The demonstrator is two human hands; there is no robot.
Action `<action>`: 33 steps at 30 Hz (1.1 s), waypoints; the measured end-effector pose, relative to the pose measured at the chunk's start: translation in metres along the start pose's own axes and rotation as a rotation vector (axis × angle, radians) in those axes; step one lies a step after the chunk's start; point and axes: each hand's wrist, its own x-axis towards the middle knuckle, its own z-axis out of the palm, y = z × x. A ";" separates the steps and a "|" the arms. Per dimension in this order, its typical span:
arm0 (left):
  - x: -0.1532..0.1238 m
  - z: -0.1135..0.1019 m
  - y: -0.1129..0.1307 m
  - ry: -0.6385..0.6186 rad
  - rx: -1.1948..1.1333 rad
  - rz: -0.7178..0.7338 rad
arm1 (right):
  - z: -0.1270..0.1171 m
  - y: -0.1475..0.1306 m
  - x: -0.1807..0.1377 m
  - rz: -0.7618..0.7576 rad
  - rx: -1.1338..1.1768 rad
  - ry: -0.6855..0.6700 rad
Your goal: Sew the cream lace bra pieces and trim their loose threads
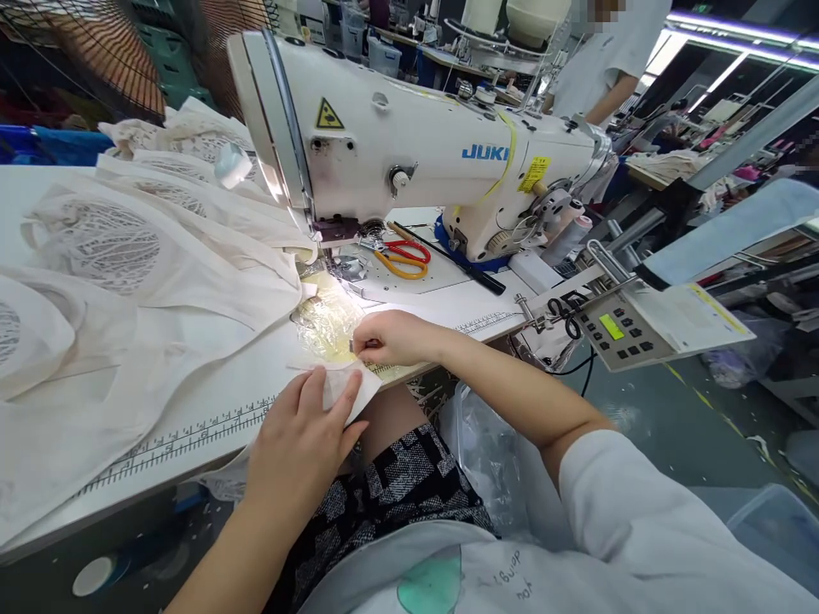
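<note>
My left hand lies flat with its fingers spread on a pale piece of fabric at the table's front edge. Just to the right, my right hand is closed in a pinch near the fabric's upper edge; what sits between its fingertips is hidden. Beyond both hands, a piece of lace fabric lies lit by the lamp under the needle area of a white sewing machine. White garments with lace panels are heaped to the left of the machine.
Scissors with red and orange handles and a black rod-like tool lie on the machine bed. A control panel juts out at right. Printed rulers run along the table edge. Another person stands behind the machine.
</note>
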 end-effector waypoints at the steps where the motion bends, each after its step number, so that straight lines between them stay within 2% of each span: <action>1: 0.000 0.000 0.000 0.005 0.005 0.003 | 0.000 0.000 0.000 -0.007 0.011 0.003; 9: 0.001 0.002 0.001 0.013 0.038 -0.025 | 0.001 0.002 0.001 0.018 -0.012 0.002; 13: 0.000 0.004 0.002 0.014 0.012 -0.029 | 0.007 0.000 0.001 0.059 -0.144 0.091; 18: -0.004 0.008 0.003 0.002 -0.044 -0.044 | 0.011 -0.003 0.004 0.139 -0.431 0.292; 22: -0.007 0.009 0.002 0.005 -0.070 -0.027 | -0.006 0.011 0.005 0.290 -0.554 0.516; 24: -0.008 0.008 0.002 0.004 -0.063 -0.024 | -0.020 0.019 -0.007 0.405 -0.560 0.643; 26: -0.009 0.007 0.002 0.005 -0.052 -0.026 | -0.033 0.020 -0.035 0.461 -0.536 0.719; 27: -0.010 0.006 0.002 0.008 -0.048 -0.027 | -0.038 0.017 -0.053 0.444 -0.506 0.675; 28: -0.010 0.006 0.002 0.011 -0.047 -0.027 | -0.041 0.012 -0.073 0.387 -0.464 0.571; 29: -0.011 0.006 0.003 0.013 -0.050 -0.026 | -0.043 0.007 -0.094 0.313 -0.403 0.416; 31: -0.012 0.006 0.002 0.026 -0.065 -0.021 | -0.043 -0.004 -0.130 0.258 -0.293 0.100; 33: -0.013 0.007 0.002 0.045 -0.086 -0.014 | -0.040 -0.008 -0.150 0.281 -0.258 -0.015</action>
